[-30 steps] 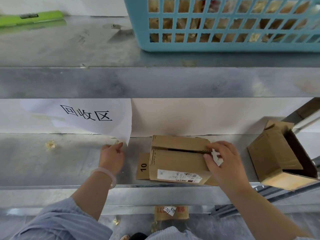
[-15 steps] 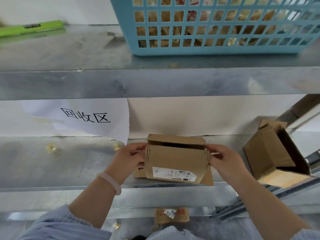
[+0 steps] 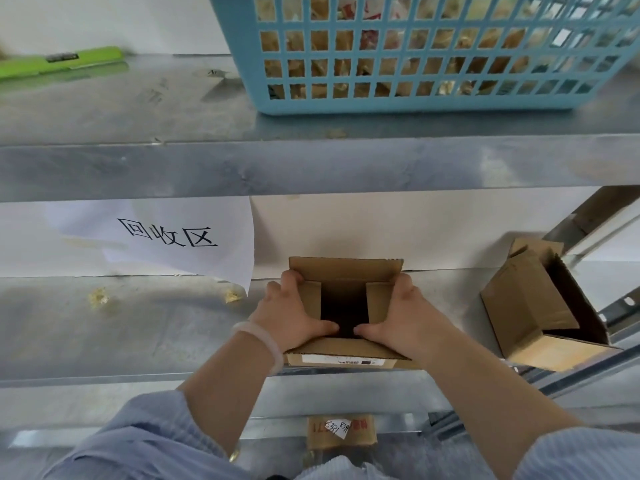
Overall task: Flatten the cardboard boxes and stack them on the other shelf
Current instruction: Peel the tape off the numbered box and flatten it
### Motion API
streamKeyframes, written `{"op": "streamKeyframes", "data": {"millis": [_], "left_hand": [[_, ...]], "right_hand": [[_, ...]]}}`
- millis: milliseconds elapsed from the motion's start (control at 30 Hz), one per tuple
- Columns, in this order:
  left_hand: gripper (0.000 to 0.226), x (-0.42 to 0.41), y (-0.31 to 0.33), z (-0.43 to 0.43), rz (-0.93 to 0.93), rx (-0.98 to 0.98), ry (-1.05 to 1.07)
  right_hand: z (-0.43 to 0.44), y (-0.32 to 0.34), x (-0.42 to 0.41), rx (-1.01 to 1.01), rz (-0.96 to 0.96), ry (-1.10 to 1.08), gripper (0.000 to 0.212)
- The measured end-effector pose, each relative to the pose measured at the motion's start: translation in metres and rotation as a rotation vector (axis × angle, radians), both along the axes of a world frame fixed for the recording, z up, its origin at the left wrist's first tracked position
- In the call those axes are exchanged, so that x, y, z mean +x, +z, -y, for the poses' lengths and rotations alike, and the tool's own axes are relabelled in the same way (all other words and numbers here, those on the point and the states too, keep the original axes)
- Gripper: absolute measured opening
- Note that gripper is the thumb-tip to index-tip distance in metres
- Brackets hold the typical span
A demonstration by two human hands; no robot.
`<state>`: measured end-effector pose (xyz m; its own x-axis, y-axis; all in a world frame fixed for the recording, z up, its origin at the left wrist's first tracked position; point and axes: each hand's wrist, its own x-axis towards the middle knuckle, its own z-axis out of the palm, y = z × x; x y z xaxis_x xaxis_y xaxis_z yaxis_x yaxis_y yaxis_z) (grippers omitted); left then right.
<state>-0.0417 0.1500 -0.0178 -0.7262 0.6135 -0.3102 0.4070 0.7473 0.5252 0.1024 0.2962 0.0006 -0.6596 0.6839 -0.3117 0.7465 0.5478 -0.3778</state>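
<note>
Head camera: two hands hold an open cardboard box [image 3: 344, 270] on a metal shelf [image 3: 138, 327].
Left hand [image 3: 291, 315] and right hand [image 3: 401, 317] grasp its sides, thumbs inside the opening. A second box [image 3: 526, 306] lies tipped over, just right.

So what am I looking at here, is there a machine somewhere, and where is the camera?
No machine here: these are a person's bare hands, filmed by one camera worn on their head, looking down. The left hand and right hand grip the sides of an open brown cardboard box standing on the grey metal shelf. A second open cardboard box lies tipped over to the right. A white paper sign hangs behind, and a blue plastic basket sits on the shelf above.
</note>
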Motion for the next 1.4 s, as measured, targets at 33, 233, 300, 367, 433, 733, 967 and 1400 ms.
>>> {"op": "streamKeyframes", "data": {"millis": [33,233,300,367,433,733,967,1400], "left_hand": [[0.091,0.003,-0.001,0.000,-0.005,0.019,-0.007],[0.048,0.001,0.005,0.022,0.359,0.460,0.108],[0.056,0.000,0.008,0.034,0.381,0.601,0.105],[0.069,-0.002,0.010,0.047,0.440,0.704,0.068],[0.077,-0.002,0.012,0.058,0.478,0.732,0.014],[0.048,0.018,-0.008,0.076,0.633,0.529,-0.096],[0.047,0.012,-0.043,0.063,0.168,0.131,-0.335],[0.087,0.019,-0.098,0.041,-0.408,-0.144,-0.373]], "right_hand": [[0.002,-0.002,-0.001,-0.009,-0.006,-0.010,0.098],[-0.010,0.012,0.021,-0.448,-0.265,-0.148,0.051],[-0.019,0.018,0.031,-0.547,-0.356,-0.176,0.039],[-0.027,0.021,0.040,-0.567,-0.425,-0.195,0.039],[-0.032,0.020,0.047,-0.713,-0.524,-0.225,0.047],[-0.027,-0.008,0.043,-1.088,-0.481,-0.386,0.051],[-0.031,-0.034,0.048,-0.892,-0.312,-0.360,0.034],[-0.009,-0.082,0.047,0.039,0.121,0.051,0.077]]}}
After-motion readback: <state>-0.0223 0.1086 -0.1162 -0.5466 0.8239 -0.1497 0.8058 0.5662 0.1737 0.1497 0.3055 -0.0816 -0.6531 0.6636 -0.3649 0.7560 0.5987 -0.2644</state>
